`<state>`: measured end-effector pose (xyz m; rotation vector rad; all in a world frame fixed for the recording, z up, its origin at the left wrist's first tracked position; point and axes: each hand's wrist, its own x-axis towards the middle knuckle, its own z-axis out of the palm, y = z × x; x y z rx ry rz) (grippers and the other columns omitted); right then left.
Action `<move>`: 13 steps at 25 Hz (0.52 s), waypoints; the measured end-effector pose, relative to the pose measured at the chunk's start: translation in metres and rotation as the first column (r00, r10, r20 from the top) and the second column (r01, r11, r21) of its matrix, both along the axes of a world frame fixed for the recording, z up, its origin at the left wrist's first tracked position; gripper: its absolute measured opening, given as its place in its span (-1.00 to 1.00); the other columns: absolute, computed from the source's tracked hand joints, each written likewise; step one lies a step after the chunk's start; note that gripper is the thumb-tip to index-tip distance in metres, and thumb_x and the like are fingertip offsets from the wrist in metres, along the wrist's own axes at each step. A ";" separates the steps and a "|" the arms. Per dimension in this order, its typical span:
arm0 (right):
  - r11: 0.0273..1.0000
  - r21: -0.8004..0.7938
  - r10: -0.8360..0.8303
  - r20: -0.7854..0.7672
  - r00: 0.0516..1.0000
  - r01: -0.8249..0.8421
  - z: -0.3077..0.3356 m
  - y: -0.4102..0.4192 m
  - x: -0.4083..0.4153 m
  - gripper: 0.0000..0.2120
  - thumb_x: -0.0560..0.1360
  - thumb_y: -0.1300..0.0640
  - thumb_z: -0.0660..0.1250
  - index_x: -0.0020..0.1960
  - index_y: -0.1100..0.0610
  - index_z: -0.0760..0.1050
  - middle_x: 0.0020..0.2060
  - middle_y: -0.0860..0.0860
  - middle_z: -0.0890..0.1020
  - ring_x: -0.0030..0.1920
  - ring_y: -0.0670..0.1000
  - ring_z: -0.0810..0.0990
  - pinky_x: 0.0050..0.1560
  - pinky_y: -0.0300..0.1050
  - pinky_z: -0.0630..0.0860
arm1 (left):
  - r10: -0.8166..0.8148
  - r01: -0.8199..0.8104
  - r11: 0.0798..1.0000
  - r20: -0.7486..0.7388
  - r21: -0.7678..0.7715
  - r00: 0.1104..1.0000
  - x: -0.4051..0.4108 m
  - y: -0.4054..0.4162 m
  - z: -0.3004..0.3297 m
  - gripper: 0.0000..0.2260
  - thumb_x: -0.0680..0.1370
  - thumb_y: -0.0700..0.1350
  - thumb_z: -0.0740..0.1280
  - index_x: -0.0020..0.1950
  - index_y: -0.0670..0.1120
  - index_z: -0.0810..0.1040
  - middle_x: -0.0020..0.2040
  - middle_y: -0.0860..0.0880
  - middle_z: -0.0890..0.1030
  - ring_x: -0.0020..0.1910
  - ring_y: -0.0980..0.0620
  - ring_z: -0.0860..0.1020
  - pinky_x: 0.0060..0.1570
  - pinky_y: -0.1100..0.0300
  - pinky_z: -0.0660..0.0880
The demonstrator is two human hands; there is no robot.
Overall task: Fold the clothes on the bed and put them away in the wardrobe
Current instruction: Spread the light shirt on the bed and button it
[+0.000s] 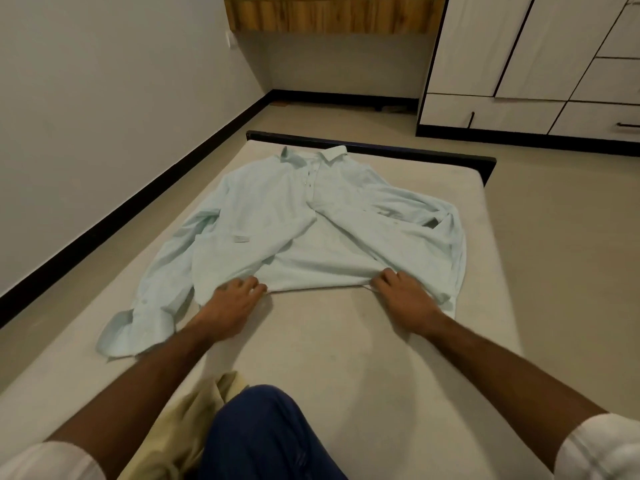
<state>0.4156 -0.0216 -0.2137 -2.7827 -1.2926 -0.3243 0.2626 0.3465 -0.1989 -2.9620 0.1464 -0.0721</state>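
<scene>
With your left hand (232, 304) and right hand (403, 296) each pinching the hem of the shirt (294, 216) spread collar-away on the bed (363, 358), pull it taut and even, smoothing the front panels flat before folding.

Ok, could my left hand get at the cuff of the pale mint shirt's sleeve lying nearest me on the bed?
Probably yes. The cuff lies uncovered on the mattress just left of the left hand, which now pinches the shirt hem and would have to let go first.
</scene>
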 end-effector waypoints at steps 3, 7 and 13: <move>0.993 -0.048 -0.107 -0.090 0.990 0.103 0.014 -0.005 0.000 -0.80 0.55 0.18 0.32 0.16 0.16 0.50 -0.02 0.15 0.52 -0.10 0.19 0.55 -0.10 0.08 0.52 | 0.066 -0.060 0.992 -0.045 0.115 0.997 -0.013 0.035 0.003 -0.51 0.42 -0.19 0.45 0.29 -0.01 0.37 0.14 -0.07 0.47 -0.07 -0.07 0.56 -0.15 0.01 0.60; 0.961 -0.120 -0.257 -0.070 0.964 0.247 0.027 -0.002 0.009 -0.91 0.45 0.14 0.41 -0.12 0.02 0.51 -0.18 0.03 0.60 -0.14 0.15 0.59 -0.08 0.02 0.46 | 0.050 -0.048 0.995 -0.018 0.090 0.999 -0.024 0.048 0.036 -0.58 0.37 -0.25 0.53 0.12 -0.01 0.45 -0.06 -0.04 0.55 -0.22 -0.01 0.57 -0.25 0.09 0.59; 0.923 0.221 0.049 -0.879 0.475 0.314 0.098 -0.053 0.032 -0.84 0.50 0.29 0.35 -0.19 0.07 0.51 -0.28 -0.06 0.53 -0.30 -0.11 0.45 -0.29 -0.26 0.32 | -0.104 0.109 0.977 -0.034 0.186 0.994 -0.031 0.081 0.093 -0.38 0.30 -0.04 0.61 0.32 -0.06 0.49 0.05 -0.03 0.57 -0.12 -0.04 0.58 -0.14 0.03 0.61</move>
